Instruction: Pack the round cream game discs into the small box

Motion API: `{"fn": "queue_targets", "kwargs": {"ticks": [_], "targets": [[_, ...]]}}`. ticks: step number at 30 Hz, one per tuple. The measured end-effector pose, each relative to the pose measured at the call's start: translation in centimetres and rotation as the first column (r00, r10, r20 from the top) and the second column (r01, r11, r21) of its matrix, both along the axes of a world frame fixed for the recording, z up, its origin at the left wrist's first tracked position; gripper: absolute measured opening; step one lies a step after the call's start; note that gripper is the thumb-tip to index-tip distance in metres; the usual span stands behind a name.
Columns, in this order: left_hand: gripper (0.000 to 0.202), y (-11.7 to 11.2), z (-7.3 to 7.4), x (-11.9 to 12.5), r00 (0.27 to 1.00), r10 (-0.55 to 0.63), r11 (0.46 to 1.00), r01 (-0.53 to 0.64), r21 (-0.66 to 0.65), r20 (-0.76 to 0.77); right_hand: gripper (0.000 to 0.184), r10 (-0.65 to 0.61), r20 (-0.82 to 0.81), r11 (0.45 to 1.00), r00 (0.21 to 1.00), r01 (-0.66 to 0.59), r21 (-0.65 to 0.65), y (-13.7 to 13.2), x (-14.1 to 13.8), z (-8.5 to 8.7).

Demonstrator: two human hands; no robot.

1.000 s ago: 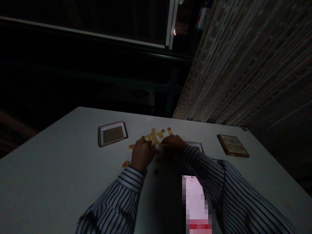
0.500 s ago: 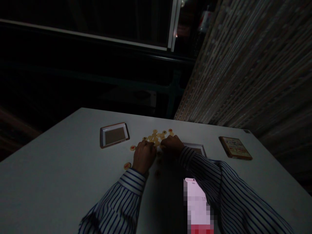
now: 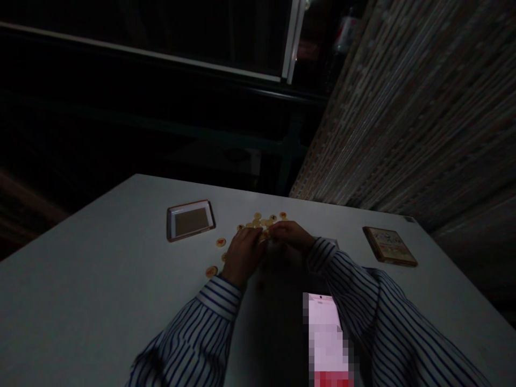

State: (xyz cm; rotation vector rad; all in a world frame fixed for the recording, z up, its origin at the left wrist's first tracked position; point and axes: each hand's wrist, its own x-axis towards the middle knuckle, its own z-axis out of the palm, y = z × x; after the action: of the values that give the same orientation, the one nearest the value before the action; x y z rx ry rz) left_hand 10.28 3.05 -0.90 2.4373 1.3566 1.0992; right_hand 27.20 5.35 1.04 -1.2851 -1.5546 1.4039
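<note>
Stretched past a lit phone (image 3: 324, 336), with striped sleeves (image 3: 201, 325) slanting inward and left hand (image 3: 243, 255) and right hand (image 3: 291, 234) curled almost together over the near side of round pieces (image 3: 257, 222) on the counter (image 3: 113, 290), perhaps to contain them; too dim to tell whether gripping any; flanked at left by an open tray (image 3: 191, 221), likely sidelined for room.

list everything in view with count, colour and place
round pieces: many, pale yellow, middle
open tray: one, brown and white, left
partly hidden object: one, pale, right of middle
flat box: one, brownish, far right
phone: one, pinkish screen, lower right
table: one, white, lower half
strand curtain: one, greyish, upper right
bottle: one, dark, top
frame: one, white, top
left hand: one, dim, at round pieces
right hand: one, dim, at round pieces
sleeves: two, blue and white, bottom
</note>
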Motion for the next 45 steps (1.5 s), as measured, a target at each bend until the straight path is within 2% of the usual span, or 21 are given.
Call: {"fn": "queue_targets", "kwargs": {"ticks": [6,14,23,28,37,45], "targets": [[0.021,-0.3,0.4,0.2,1.000,-0.019,1.000,0.019,0.003,0.018,0.024,-0.010,-0.014,0.998,1.000,0.009,-0.065,-0.5,-0.1,0.3],[0.024,-0.5,0.8,0.2,0.996,-0.057,0.998,0.059,-0.025,0.076,0.028,0.005,-0.011,1.000,1.000,-0.005,-0.024,-0.9,-0.1,1.0],[0.024,-0.8,1.2,0.5,0.990,-0.064,0.995,0.073,-0.075,0.125,0.026,0.000,0.014,1.000,1.000,0.000,0.012,-1.0,0.1,0.9],[0.024,-0.9,1.4,0.4,0.992,-0.038,0.994,0.049,-0.093,0.120,0.025,-0.019,0.003,0.998,1.000,0.019,0.052,-1.4,0.5,1.8],[0.025,-1.3,1.8,0.2,0.993,-0.038,0.996,0.046,-0.072,0.108,0.031,-0.137,-0.024,0.983,0.990,0.139,0.123,-3.0,2.4,4.2],[0.026,-2.0,3.0,0.4,0.995,-0.064,0.997,0.067,-0.030,0.082,0.030,-0.191,0.007,0.963,0.982,0.186,0.197,-5.2,5.0,4.8]]}}
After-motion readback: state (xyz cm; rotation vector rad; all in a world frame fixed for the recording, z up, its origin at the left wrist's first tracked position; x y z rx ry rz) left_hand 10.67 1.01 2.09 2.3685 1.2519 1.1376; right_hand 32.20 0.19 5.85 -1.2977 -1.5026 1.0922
